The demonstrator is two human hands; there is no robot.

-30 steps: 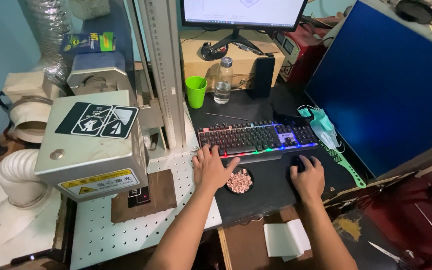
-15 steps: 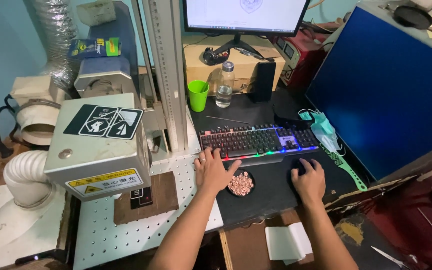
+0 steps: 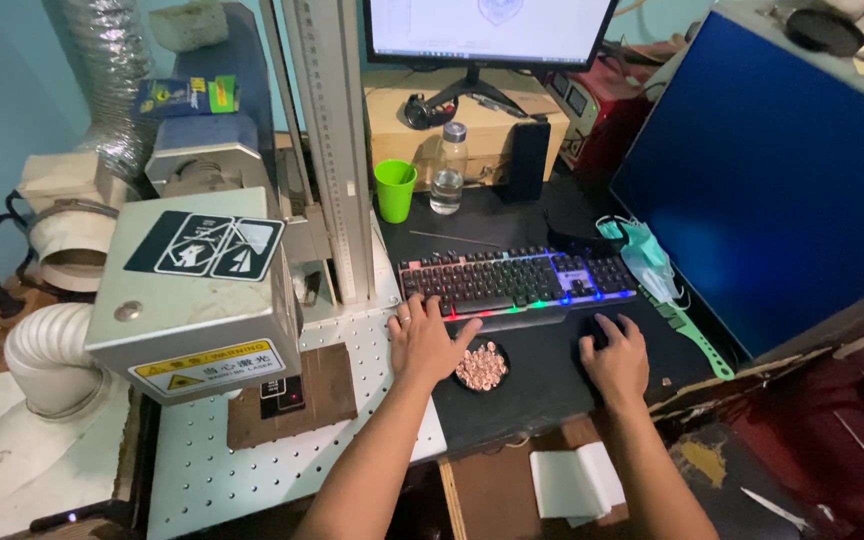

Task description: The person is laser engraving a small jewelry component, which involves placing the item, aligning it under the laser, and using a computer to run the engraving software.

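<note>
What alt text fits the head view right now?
A person's left hand rests at the edge of a backlit keyboard while the right hand covers a mouse; a small dish of pinkish pieces lies between them, with a grey machine head at left.

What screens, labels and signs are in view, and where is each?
Monitor: rear centre, lit white.
Blue panel: right, large, plain blue.
Warning label: machine head front, yellow strip.
Pictogram sticker: machine head top, black and white.
Left hand touches the backlit keyboard.
</note>
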